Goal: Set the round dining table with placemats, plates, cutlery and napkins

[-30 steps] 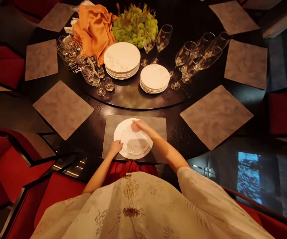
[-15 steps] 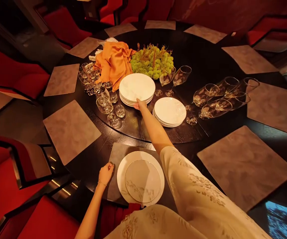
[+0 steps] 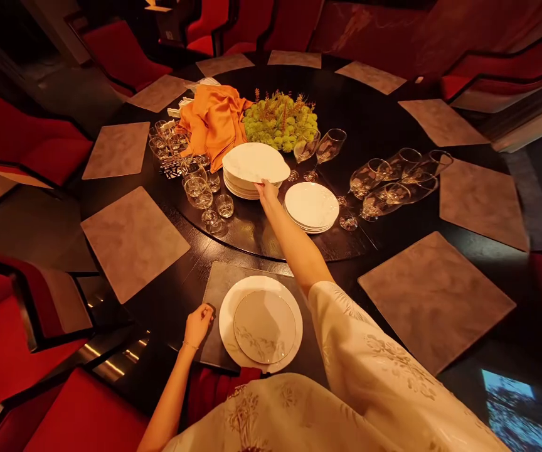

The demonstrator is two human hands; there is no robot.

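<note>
White plate (image 3: 256, 162) tilts atop its stack (image 3: 239, 190), pinched by right hand (image 3: 266, 192).

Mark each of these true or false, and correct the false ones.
1. The right hand grips the rim of the top plate of the larger stack. True.
2. The left hand holds a wine glass. False: it holds no glass and sits at the edge of the grey placemat, left of the wide white plate.
3. A smaller gold-rimmed plate sits on the wide white plate. True.
4. The smaller stack stands left of the larger stack. False: it stands to the right.
</note>
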